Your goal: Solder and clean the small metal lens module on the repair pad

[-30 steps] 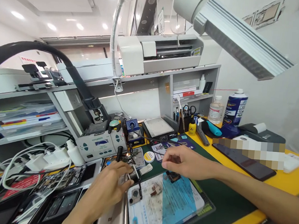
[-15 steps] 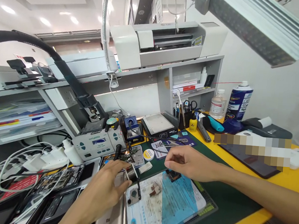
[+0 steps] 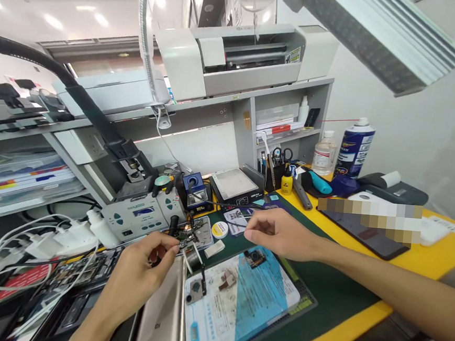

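1. Phone back shell (image 3: 161, 317), pale and metallic, lies at the lower centre of the frame on the tabletop (image 3: 341, 326), just below the left hand and beside the work mat.
2. Work mat (image 3: 240, 303), blue and white, sits lower centre on a dark green pad, with the phone back shell along its left edge. Small parts lie on it: a camera module (image 3: 255, 258) near its top edge and a brownish scrap (image 3: 226, 281) near its middle.
3. Soldering station (image 3: 145, 214), grey with blue buttons, stands left of centre, behind both hands.
4. Left hand (image 3: 138, 274) reaches in from the lower left of the frame. Its thumb and forefinger are pinched narrow on a small circuit board (image 3: 184, 242), which is held just above the top end of the phone back shell.
5. Right hand (image 3: 281, 232) comes in from the right of the frame and hovers above the top edge of the work mat. Its fingers are curled and its thumb and forefinger are pinched close together; I cannot tell whether anything sits between them.
6. Spray can (image 3: 354, 147), blue and white, stands at the upper right of the frame on the tabletop, next to a clear bottle (image 3: 325, 158).
7. Solder paste tin (image 3: 219, 229), round with a yellow label, lies between the two hands, near the small circuit board.
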Demonstrator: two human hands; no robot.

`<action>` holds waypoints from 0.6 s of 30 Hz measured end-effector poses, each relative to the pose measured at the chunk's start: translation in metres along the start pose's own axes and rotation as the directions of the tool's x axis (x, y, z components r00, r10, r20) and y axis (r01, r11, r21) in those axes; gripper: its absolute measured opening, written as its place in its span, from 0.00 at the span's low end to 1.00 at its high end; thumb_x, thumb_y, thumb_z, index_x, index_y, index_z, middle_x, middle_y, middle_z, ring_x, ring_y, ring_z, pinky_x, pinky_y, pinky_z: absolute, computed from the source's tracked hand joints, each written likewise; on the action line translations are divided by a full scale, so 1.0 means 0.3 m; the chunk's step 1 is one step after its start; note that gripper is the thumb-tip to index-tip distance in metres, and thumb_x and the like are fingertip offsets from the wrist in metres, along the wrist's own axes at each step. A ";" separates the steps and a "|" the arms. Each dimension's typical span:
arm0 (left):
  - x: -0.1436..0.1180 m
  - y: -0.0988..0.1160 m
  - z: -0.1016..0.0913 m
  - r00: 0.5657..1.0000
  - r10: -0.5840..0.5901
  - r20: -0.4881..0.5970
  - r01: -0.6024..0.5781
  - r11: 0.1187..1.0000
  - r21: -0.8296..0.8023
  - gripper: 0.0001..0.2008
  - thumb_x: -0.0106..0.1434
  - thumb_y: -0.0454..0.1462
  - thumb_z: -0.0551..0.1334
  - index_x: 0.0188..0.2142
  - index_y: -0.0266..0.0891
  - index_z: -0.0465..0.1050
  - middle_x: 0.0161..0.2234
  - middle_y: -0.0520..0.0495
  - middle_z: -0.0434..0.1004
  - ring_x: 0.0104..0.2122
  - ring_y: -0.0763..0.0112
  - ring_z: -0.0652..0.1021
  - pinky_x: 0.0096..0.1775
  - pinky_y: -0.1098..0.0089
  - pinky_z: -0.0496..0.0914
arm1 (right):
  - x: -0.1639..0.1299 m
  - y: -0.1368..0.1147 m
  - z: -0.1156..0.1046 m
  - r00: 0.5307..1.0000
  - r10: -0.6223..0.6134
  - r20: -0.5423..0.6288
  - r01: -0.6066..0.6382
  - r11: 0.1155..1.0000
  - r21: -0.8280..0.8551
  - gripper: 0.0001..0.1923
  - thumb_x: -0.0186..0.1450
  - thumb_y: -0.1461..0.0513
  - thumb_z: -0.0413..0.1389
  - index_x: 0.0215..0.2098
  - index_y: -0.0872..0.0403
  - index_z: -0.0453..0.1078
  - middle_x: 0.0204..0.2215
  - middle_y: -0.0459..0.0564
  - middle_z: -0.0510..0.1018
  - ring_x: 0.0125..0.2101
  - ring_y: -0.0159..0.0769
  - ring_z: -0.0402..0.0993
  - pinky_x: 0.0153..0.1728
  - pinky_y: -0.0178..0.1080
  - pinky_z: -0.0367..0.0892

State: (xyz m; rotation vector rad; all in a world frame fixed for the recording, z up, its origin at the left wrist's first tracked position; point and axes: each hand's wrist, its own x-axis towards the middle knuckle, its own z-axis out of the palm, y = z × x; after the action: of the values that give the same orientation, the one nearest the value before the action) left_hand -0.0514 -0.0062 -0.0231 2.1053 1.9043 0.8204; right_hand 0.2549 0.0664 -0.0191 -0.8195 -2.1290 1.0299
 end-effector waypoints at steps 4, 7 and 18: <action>-0.028 0.065 -0.003 0.991 0.080 0.104 -0.074 0.996 -0.056 0.13 0.67 0.48 0.57 0.35 0.44 0.75 0.30 0.52 0.76 0.31 0.68 0.74 0.35 0.68 0.68 | -0.005 0.003 -0.007 1.000 -0.006 0.026 0.006 1.000 -0.008 0.06 0.64 0.62 0.58 0.33 0.58 0.73 0.22 0.43 0.70 0.23 0.29 0.63 0.24 0.32 0.59; -0.054 0.137 0.031 0.971 0.156 0.182 -0.144 0.986 -0.080 0.09 0.66 0.44 0.59 0.37 0.44 0.74 0.37 0.49 0.77 0.39 0.64 0.75 0.43 0.65 0.70 | -0.006 0.000 -0.011 0.999 -0.014 0.029 0.014 1.000 -0.019 0.04 0.63 0.63 0.58 0.34 0.58 0.73 0.22 0.43 0.71 0.22 0.29 0.63 0.24 0.32 0.59; -0.074 0.219 0.149 0.910 0.359 0.208 -0.395 0.903 0.168 0.12 0.61 0.38 0.61 0.45 0.44 0.74 0.42 0.43 0.74 0.42 0.55 0.72 0.44 0.55 0.71 | -0.017 -0.013 -0.009 0.999 -0.036 0.020 0.037 0.997 -0.062 0.03 0.61 0.66 0.58 0.32 0.58 0.74 0.24 0.46 0.74 0.24 0.30 0.66 0.24 0.31 0.61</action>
State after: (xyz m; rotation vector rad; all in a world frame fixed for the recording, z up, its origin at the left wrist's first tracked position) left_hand 0.0275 -0.0281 -0.0343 2.6305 1.5719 0.4939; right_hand 0.2591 0.0619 -0.0158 -0.8001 -2.1936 0.9611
